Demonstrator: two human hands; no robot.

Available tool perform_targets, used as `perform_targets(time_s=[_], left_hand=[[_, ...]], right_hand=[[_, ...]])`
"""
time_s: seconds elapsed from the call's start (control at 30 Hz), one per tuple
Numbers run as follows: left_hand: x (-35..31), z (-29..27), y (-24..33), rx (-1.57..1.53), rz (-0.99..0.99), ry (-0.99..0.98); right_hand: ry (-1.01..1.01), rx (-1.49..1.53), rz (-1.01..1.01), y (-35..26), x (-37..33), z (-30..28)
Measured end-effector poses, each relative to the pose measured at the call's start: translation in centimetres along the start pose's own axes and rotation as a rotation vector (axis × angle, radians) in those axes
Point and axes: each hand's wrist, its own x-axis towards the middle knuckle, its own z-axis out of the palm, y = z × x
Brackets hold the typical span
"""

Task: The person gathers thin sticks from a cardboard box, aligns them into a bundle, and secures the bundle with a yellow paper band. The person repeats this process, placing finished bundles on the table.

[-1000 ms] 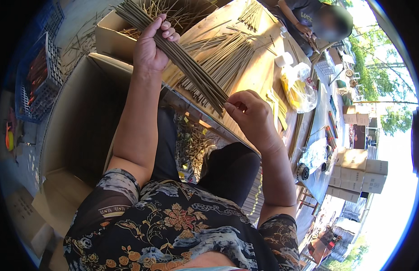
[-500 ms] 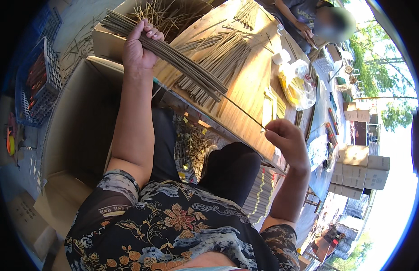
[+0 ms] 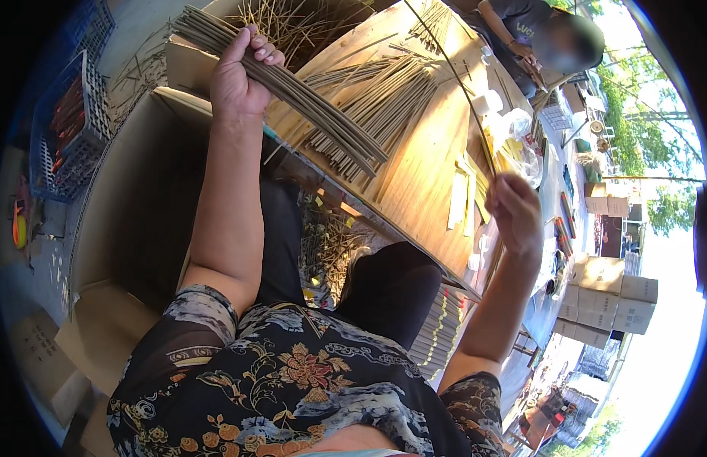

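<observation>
My left hand (image 3: 243, 80) is wrapped round a bundle of thin brown sticks (image 3: 323, 118), raised at the near left of a wooden table (image 3: 414, 198). The bundle slants from upper left to lower right. Out to the right, my right hand (image 3: 515, 213) pinches one end of a single long stick (image 3: 466, 95). That stick runs up and to the left across the table, apart from the bundle. Beneath and beyond the bundle, a pile of similar sticks (image 3: 395, 95) lies on the tabletop.
Yellow paper strips (image 3: 461, 199) and a clear plastic bag (image 3: 521, 164) lie on the table's right. An open cardboard box (image 3: 117, 206) stands at my left, beside blue crates (image 3: 71, 129). Another person (image 3: 499, 30) sits across the table. Stacked cartons (image 3: 601, 293) stand at far right.
My right hand has moved up and right with the single stick. The stick, earlier reaching the bundle's end, has swung clear and now points up and left. My left hand has barely moved.
</observation>
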Motion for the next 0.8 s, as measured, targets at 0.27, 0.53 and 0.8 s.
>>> perform_targets(time_s=[0.27,0.53,0.8], left_hand=[[-0.9,1.2,-2.9,0.016,-0.160,-0.073],[-1.9,1.8,-6.0,0.104,-0.192,0.109],[-3.5,2.7,-7.8,0.167,-0.370,0.042]], right_hand=[[-0.182,0.169,-0.255,-1.9,12.2,11.1],[-0.375,-0.772,-0.101,2.0,2.8,14.0],[-0.461,-0.208,0.229,4.5,1.4,12.1]])
